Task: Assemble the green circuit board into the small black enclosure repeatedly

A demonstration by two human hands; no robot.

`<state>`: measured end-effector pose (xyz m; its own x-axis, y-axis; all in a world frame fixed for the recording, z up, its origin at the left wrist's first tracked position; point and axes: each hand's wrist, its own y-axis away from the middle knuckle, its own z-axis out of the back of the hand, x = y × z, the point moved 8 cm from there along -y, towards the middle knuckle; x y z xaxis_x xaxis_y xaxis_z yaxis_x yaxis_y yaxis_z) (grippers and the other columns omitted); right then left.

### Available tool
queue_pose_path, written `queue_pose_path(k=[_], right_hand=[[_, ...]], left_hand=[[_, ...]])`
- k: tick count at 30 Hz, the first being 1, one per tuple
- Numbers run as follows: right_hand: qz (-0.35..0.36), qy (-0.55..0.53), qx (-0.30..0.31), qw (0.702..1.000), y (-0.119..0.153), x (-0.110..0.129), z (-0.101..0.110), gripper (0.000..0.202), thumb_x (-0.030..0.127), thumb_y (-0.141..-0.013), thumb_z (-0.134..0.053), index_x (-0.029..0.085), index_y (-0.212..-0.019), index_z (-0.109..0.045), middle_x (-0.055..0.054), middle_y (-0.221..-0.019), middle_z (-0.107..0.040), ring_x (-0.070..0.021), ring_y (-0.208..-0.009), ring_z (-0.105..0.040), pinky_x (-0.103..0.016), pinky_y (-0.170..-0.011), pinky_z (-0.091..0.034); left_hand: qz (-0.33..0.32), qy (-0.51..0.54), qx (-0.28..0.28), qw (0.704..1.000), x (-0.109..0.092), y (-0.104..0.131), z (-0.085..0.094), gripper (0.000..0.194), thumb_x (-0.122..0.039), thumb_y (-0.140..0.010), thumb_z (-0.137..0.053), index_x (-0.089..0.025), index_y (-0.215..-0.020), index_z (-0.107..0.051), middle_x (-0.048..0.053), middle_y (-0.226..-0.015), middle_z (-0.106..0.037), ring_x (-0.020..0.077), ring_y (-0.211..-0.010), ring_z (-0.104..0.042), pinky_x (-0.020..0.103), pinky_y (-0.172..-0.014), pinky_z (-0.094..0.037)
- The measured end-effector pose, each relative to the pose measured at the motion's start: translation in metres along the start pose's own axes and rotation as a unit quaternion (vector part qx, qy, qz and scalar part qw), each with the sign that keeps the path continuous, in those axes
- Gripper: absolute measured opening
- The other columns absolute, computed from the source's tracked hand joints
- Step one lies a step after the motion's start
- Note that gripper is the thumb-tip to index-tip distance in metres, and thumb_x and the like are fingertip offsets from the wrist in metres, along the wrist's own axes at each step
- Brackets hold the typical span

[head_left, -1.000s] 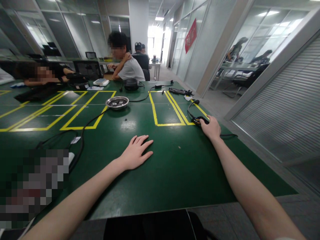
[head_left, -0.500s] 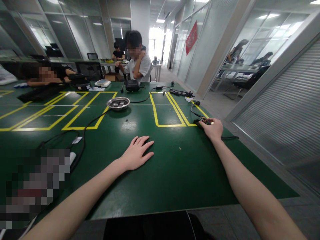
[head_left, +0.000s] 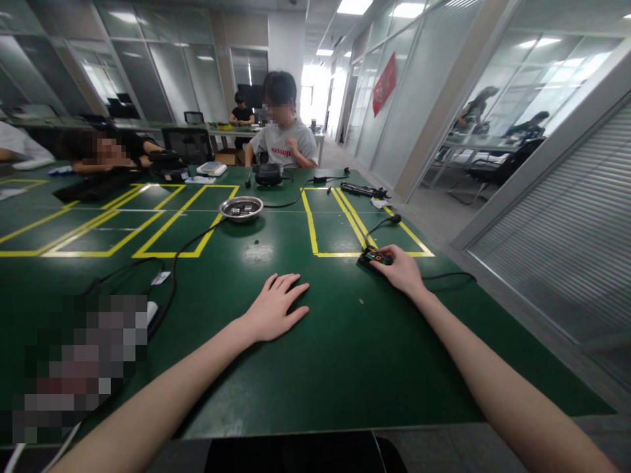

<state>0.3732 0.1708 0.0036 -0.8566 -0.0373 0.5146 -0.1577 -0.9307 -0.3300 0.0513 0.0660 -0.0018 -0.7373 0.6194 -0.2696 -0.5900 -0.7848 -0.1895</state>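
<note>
My right hand [head_left: 403,268] has its fingers closed on a small circuit board [head_left: 375,257] with colourful parts on a dark base, low over the green table by the yellow tape. A black cable [head_left: 382,225] leads from the board to a round dark end piece, and another dark cable [head_left: 451,275] runs out to the right behind my wrist. My left hand [head_left: 279,305] lies flat on the green table [head_left: 315,368], fingers spread, holding nothing. The board's underside and part of its right side are hidden by my fingers.
A metal bowl [head_left: 241,208] with small metal parts stands beyond my left hand. Black cables cross the table at left. A folded black tripod-like item [head_left: 365,190] lies at the far right. A person [head_left: 283,131] sits across; another leans on the table at left.
My right hand has moved left and nearer with the circuit board, off the right tape box. My left hand stays flat. The person across has lowered an arm. The view has shifted slightly.
</note>
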Motion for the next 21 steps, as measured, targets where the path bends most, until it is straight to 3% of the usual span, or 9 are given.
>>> queue_pose_path(k=[3,6,7,9,12,14,17,21], right_hand=[[0.126,-0.105,0.105,0.981,0.035,0.066,-0.027,0.028,0.035,-0.078,-0.079,0.023,-0.101,-0.069,-0.006,-0.101,-0.079,-0.0259,-0.091,-0.075,-0.039,-0.081,-0.059],[0.266,-0.194,0.233,0.915,0.086,0.131,-0.045,0.029,0.033,-0.080,-0.079,0.022,-0.105,-0.070,-0.005,-0.101,-0.079,-0.0228,-0.091,-0.076,-0.033,-0.078,-0.060],[0.308,-0.208,0.264,0.890,0.103,0.146,-0.047,0.029,0.032,-0.080,-0.079,0.021,-0.105,-0.070,-0.004,-0.099,-0.079,-0.0217,-0.089,-0.077,-0.031,-0.077,-0.060],[0.389,-0.206,0.269,0.857,0.127,0.167,-0.043,0.027,0.031,-0.083,-0.077,0.021,-0.109,-0.071,-0.004,-0.101,-0.079,-0.0209,-0.088,-0.077,-0.029,-0.079,-0.059],[0.480,-0.172,0.223,0.831,0.140,0.176,-0.031,0.028,0.032,-0.090,-0.070,0.021,-0.115,-0.070,-0.007,-0.104,-0.079,-0.0208,-0.087,-0.078,-0.028,-0.072,-0.058],[0.499,-0.164,0.188,0.830,0.136,0.172,-0.024,0.029,0.035,-0.094,-0.068,0.020,-0.119,-0.070,-0.008,-0.106,-0.079,-0.0207,-0.086,-0.078,-0.028,-0.069,-0.058],[0.482,-0.169,0.148,0.847,0.121,0.164,-0.016,0.031,0.041,-0.097,-0.066,0.021,-0.121,-0.069,-0.009,-0.111,-0.079,-0.0211,-0.094,-0.078,-0.028,-0.076,-0.059],[0.436,-0.142,0.148,0.876,0.104,0.152,-0.019,0.036,0.048,-0.092,-0.073,0.022,-0.116,-0.071,-0.009,-0.108,-0.078,-0.0209,-0.092,-0.076,-0.028,-0.077,-0.057]], left_hand=[[0.003,0.024,-0.023,0.999,-0.005,-0.001,0.009,0.053,-0.049,-0.104,-0.050,-0.024,-0.151,-0.051,0.014,-0.157,-0.051,0.0316,-0.146,-0.046,0.057,-0.124,-0.032],[-0.029,0.056,-0.075,0.995,-0.016,-0.001,0.026,0.059,-0.053,-0.097,-0.061,-0.021,-0.146,-0.054,0.016,-0.152,-0.055,0.0322,-0.140,-0.051,0.052,-0.119,-0.040],[-0.052,0.070,-0.079,0.993,-0.022,0.000,0.030,0.055,-0.054,-0.094,-0.064,-0.021,-0.137,-0.060,0.015,-0.145,-0.060,0.0318,-0.134,-0.055,0.050,-0.115,-0.043],[-0.085,0.096,-0.056,0.990,-0.030,0.001,0.031,0.041,-0.056,-0.091,-0.067,-0.021,-0.113,-0.068,0.012,-0.117,-0.071,0.0283,-0.112,-0.065,0.043,-0.100,-0.052],[-0.088,0.100,-0.022,0.991,-0.032,0.001,0.028,0.038,-0.056,-0.086,-0.072,-0.021,-0.101,-0.068,0.007,-0.095,-0.071,0.0253,-0.094,-0.066,0.038,-0.084,-0.055],[-0.079,0.078,-0.023,0.994,-0.030,0.001,0.029,0.044,-0.057,-0.082,-0.077,-0.021,-0.107,-0.068,0.008,-0.101,-0.072,0.0273,-0.099,-0.066,0.040,-0.089,-0.053],[-0.068,0.053,-0.029,0.996,-0.027,0.001,0.028,0.050,-0.055,-0.081,-0.079,-0.023,-0.116,-0.068,0.009,-0.115,-0.074,0.0306,-0.115,-0.064,0.045,-0.104,-0.048],[-0.058,0.049,-0.036,0.996,-0.019,0.000,0.026,0.060,-0.055,-0.080,-0.080,-0.021,-0.127,-0.066,0.011,-0.131,-0.071,0.0330,-0.129,-0.059,0.049,-0.113,-0.043]])
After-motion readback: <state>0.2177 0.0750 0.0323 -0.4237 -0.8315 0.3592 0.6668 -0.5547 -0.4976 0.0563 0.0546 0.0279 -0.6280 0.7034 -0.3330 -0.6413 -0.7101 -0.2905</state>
